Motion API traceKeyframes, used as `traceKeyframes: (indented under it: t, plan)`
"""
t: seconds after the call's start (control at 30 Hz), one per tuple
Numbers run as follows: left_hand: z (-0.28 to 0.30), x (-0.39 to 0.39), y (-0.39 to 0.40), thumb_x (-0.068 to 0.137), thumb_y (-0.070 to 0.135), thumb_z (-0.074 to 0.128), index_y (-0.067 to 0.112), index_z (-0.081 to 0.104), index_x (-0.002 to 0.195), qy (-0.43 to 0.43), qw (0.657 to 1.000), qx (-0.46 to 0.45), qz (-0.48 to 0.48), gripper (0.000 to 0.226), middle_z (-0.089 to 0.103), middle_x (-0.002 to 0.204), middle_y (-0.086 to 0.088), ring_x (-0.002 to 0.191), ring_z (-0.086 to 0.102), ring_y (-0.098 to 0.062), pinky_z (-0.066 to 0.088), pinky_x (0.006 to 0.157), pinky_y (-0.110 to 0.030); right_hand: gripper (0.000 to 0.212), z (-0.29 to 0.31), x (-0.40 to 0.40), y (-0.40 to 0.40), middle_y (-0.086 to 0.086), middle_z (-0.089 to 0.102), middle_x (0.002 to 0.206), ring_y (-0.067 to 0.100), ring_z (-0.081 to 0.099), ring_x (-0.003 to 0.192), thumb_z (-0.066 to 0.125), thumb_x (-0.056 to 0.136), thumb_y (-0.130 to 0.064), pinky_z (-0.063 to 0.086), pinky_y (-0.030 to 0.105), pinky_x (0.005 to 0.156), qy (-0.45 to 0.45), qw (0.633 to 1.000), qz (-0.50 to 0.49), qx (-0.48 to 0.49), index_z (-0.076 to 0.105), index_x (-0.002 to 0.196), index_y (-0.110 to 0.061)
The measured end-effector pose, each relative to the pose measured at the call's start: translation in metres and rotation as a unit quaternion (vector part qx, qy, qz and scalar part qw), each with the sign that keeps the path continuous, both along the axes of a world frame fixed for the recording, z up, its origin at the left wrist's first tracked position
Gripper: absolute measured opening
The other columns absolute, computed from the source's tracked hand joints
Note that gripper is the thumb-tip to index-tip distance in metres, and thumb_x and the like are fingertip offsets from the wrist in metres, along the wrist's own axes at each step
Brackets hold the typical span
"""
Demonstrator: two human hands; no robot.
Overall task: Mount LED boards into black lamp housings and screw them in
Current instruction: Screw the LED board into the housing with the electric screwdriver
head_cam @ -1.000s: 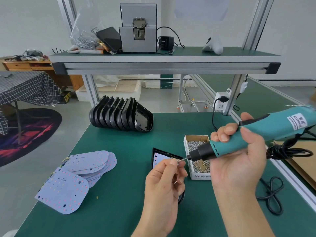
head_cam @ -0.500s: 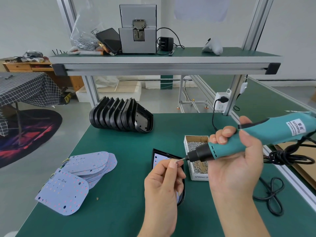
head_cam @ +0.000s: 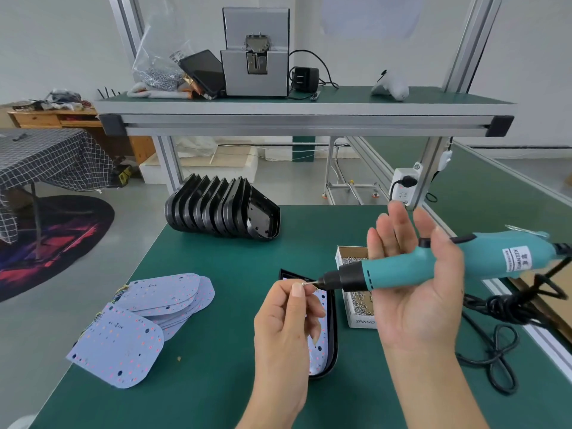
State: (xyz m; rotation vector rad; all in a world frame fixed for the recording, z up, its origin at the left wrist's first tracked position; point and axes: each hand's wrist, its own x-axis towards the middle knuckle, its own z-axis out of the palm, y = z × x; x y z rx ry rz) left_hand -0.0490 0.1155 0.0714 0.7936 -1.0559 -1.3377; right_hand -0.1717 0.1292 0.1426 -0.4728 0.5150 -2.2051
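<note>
Nearest, the left hand (head_cam: 286,320) pinches a small screw (head_cam: 305,283) at the tip of the teal electric screwdriver (head_cam: 433,267), which lies across the right hand (head_cam: 414,292) with its fingers stretched open. Under the hands, a black lamp housing (head_cam: 330,329) with an LED board (head_cam: 320,342) inside lies on the green tabletop (head_cam: 216,351), just beside a box of screws (head_cam: 356,308). Farther left lie loose LED boards (head_cam: 145,317), and behind stands a row of empty housings (head_cam: 223,209).

1. White walls (head_cam: 62,41) close off my 12 o'clock.
2. Grey floor (head_cam: 62,305) spreads at 9 o'clock.
3. A checked-cloth table (head_cam: 46,159) stands above a dark round rug (head_cam: 62,243).
4. A wooden desk (head_cam: 40,119) sits at 10 o'clock.
</note>
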Motion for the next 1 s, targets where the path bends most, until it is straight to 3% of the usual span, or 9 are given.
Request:
traceKeyframes:
  t: [0.1,0.17,0.37,0.6,0.7,0.87,1.0]
  plan:
    - [0.000,0.000,0.000,0.099,0.034,0.052,0.022,0.071,0.086,-0.011,1.000,-0.022,0.007,0.026,0.065,0.074,-0.003,0.063,0.051,-0.014,0.042,0.055,-0.024,0.014,-0.002,0.001,0.000,0.004,0.075,0.102,0.011,0.062,0.063,0.057,0.100,-0.029,0.056,0.027,0.067,-0.016,0.999,-0.027,0.010,0.068,0.101,-0.020]
    - [-0.001,0.000,0.002,0.100,0.035,0.051,0.024,0.071,0.086,-0.028,0.999,-0.037,0.005,0.027,0.066,0.073,-0.002,0.060,0.049,-0.015,0.043,0.056,-0.023,0.013,-0.002,0.001,0.000,-0.001,0.068,0.086,0.010,0.049,0.054,0.056,0.101,-0.027,0.050,0.024,0.062,-0.023,0.999,-0.037,0.008,0.066,0.094,-0.021]
    - [0.003,0.000,0.004,0.100,0.032,0.050,0.030,0.070,0.085,-0.051,0.997,-0.061,-0.008,0.025,0.066,0.071,-0.001,0.057,0.045,-0.015,0.043,0.056,-0.021,0.029,-0.004,-0.004,-0.003,-0.004,0.056,0.074,0.010,0.042,0.051,0.058,0.100,-0.026,0.045,0.024,0.059,-0.060,0.997,-0.044,-0.008,0.065,0.072,-0.023]
    - [-0.004,0.007,0.006,0.107,0.022,0.056,0.029,0.064,0.077,-0.091,0.993,-0.048,-0.057,0.032,0.066,0.068,-0.002,0.053,0.042,-0.014,0.037,0.049,-0.020,0.027,-0.005,-0.010,-0.007,-0.004,0.055,0.074,0.010,0.042,0.051,0.060,0.098,-0.027,0.045,0.024,0.058,-0.088,0.995,-0.044,-0.012,0.067,0.073,-0.021]
    - [-0.009,0.021,0.003,0.104,0.023,0.060,0.024,0.066,0.079,-0.087,0.995,-0.005,-0.040,0.026,0.066,0.074,-0.006,0.054,0.049,-0.015,0.040,0.046,-0.022,0.020,-0.008,-0.016,-0.009,-0.004,0.055,0.074,0.010,0.043,0.052,0.062,0.097,-0.027,0.046,0.024,0.058,-0.091,0.994,-0.051,-0.014,0.064,0.078,-0.020]
    - [-0.019,0.059,-0.034,0.105,-0.003,0.048,0.002,0.066,0.100,0.035,0.987,0.156,0.006,0.020,0.067,0.074,-0.009,0.053,0.054,-0.013,0.041,0.043,-0.019,0.017,-0.022,-0.022,-0.009,-0.002,0.054,0.071,0.013,0.040,0.053,0.058,0.100,-0.023,0.044,0.026,0.061,-0.041,0.995,-0.078,0.049,0.056,0.084,-0.019]
    - [-0.036,0.072,-0.064,0.097,-0.010,0.043,0.002,0.069,0.098,-0.099,0.978,0.177,0.038,0.029,0.062,0.069,-0.005,0.051,0.053,-0.012,0.042,0.045,-0.020,0.016,-0.047,-0.012,-0.008,0.002,0.054,0.068,0.016,0.039,0.052,0.060,0.098,-0.019,0.042,0.027,0.058,-0.009,0.990,-0.092,0.109,0.055,0.084,-0.017]
